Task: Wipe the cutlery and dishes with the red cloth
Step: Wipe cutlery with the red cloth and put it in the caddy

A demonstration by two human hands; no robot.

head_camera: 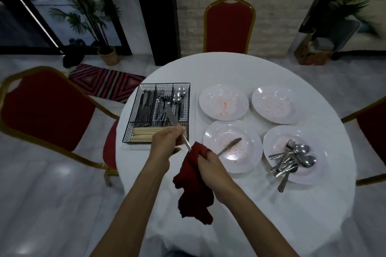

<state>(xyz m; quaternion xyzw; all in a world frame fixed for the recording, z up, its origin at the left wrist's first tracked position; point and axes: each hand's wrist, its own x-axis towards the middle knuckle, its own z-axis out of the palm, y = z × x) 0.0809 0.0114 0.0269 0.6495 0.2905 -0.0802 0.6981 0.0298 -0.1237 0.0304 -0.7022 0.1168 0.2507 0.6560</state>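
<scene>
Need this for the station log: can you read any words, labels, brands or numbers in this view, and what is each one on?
No text in this view can be read.
knife: no stamp legible on the blade.
red cloth: no tag shows.
plates: only reddish stains, no printed marks.
cardboard box, on the floor at far right: dark marks, too blurred to read.

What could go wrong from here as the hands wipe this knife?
The knife gripped by the left hand points its blade over the wire basket; a slip might drop it in there half-wiped. The red cloth held by the right hand hangs loose beside the stained plate; it might drag through the red spots or knock the second knife lying there.
</scene>
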